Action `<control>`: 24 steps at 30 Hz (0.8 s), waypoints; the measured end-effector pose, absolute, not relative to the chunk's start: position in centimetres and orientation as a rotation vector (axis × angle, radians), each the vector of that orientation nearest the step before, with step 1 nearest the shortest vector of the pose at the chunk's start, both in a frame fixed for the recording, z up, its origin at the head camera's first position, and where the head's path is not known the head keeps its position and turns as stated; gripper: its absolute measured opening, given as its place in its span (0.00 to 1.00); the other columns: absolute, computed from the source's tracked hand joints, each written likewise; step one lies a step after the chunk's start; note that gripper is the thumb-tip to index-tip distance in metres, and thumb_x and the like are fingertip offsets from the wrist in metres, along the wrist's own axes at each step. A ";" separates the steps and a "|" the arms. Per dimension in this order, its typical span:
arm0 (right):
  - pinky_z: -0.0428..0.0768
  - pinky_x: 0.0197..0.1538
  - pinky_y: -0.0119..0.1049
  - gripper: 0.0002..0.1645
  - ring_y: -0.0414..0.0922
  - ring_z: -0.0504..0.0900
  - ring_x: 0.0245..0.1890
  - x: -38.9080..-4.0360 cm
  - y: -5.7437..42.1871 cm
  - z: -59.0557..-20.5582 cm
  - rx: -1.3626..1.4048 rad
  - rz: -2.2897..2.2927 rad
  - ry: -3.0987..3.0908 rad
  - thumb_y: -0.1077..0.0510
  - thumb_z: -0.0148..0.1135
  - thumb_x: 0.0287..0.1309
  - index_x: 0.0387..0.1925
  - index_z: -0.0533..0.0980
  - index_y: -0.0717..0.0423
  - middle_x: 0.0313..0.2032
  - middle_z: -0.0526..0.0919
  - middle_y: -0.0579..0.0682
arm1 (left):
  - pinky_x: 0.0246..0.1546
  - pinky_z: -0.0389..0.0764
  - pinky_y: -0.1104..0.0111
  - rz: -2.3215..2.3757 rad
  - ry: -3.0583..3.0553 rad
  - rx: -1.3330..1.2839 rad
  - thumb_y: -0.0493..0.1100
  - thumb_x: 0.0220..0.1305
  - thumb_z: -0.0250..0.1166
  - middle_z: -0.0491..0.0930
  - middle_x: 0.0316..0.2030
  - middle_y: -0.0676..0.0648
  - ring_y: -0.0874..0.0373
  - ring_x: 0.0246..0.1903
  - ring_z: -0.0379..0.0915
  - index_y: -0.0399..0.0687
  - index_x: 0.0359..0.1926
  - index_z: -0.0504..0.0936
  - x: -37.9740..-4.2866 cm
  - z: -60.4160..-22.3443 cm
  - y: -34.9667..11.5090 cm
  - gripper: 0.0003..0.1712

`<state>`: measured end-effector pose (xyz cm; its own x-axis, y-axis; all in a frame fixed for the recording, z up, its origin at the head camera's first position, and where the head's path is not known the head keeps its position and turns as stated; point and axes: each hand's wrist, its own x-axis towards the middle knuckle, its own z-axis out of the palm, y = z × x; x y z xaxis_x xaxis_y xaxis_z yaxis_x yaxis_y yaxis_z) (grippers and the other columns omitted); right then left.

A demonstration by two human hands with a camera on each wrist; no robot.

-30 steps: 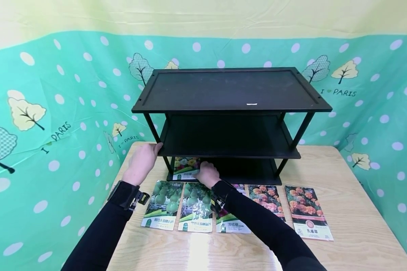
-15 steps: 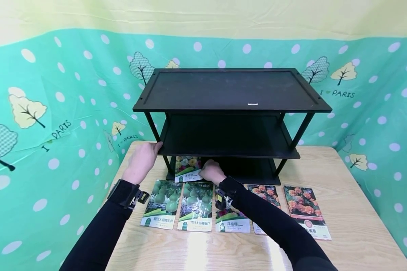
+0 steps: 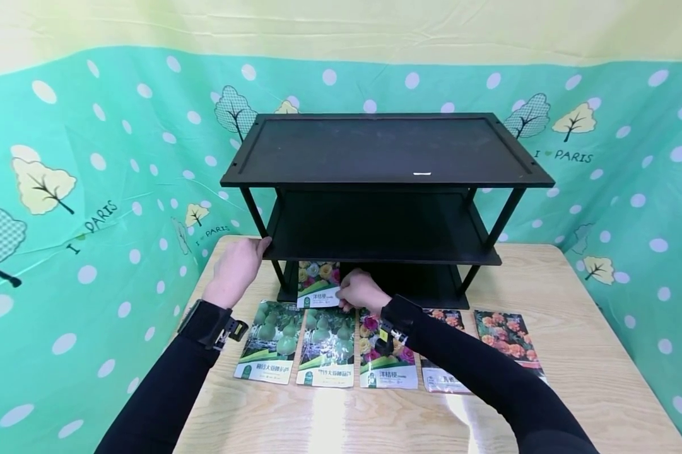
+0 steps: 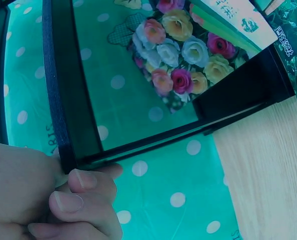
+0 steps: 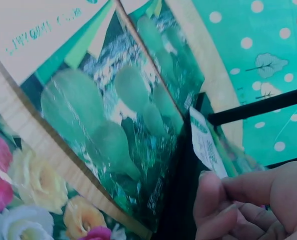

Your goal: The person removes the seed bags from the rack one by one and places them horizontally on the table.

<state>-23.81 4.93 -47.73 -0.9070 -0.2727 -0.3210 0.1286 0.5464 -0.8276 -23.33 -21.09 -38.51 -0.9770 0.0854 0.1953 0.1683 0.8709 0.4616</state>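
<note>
My right hand (image 3: 363, 290) pinches the lower right edge of a flower seed packet (image 3: 319, 285), printed with roses-like blooms in mixed colours. That packet leans at the left of the bottom shelf, its top hidden under the middle shelf in the head view. In the left wrist view the packet (image 4: 181, 60) shows its blooms tilted inside the rack, and in the right wrist view thumb and fingers (image 5: 216, 200) hold its edge. My left hand (image 3: 238, 265) grips the left front corner of the black rack's middle shelf (image 3: 375, 227), with fingers (image 4: 86, 205) curled at its edge.
In front of the rack lies a row of seed packets: two gourd packets (image 3: 269, 343) (image 3: 326, 347), one matching flower packet (image 3: 388, 353) and two orange-flower packets (image 3: 445, 378) (image 3: 508, 337), partly under my right arm. Polka-dot cloth (image 3: 119, 208) surrounds the wooden table (image 3: 261, 416).
My right hand has moved slightly right and nearer to me, and the flower packet has shifted the same way over the bottom shelf's front. The left hand keeps its grip on the shelf corner.
</note>
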 end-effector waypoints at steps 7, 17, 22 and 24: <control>0.74 0.26 0.33 0.10 0.42 0.82 0.22 -21.8 6.4 -48.1 -0.093 -1.516 2.174 0.65 0.59 0.64 0.34 0.81 0.70 0.29 0.86 0.59 | 0.11 0.56 0.68 -0.725 -2.883 -0.219 0.50 0.78 0.45 0.53 0.11 0.52 0.57 0.09 0.53 0.48 0.15 0.68 -23.4 -38.7 -21.1 0.30; 0.71 0.22 0.24 0.09 0.36 0.77 0.20 -18.2 5.9 -48.5 0.011 -1.558 1.892 0.63 0.61 0.63 0.39 0.81 0.67 0.25 0.85 0.51 | 0.12 0.56 0.68 -0.696 -2.879 -0.220 0.50 0.78 0.45 0.53 0.11 0.52 0.57 0.09 0.54 0.47 0.15 0.68 -23.4 -38.6 -21.0 0.30; 0.71 0.20 0.23 0.08 0.36 0.77 0.19 -16.5 4.5 -48.6 -0.020 -1.555 1.804 0.62 0.62 0.62 0.37 0.81 0.65 0.25 0.85 0.51 | 0.12 0.58 0.68 -0.699 -2.875 -0.252 0.48 0.78 0.45 0.56 0.12 0.51 0.57 0.10 0.55 0.43 0.27 0.79 -23.6 -38.6 -21.0 0.25; 0.71 0.20 0.22 0.07 0.36 0.77 0.18 -16.1 3.8 -48.6 -0.034 -1.548 1.792 0.63 0.63 0.61 0.36 0.82 0.65 0.24 0.85 0.51 | 0.12 0.59 0.68 -0.704 -2.874 -0.244 0.48 0.78 0.46 0.56 0.12 0.51 0.57 0.10 0.56 0.44 0.28 0.79 -23.6 -38.7 -20.9 0.24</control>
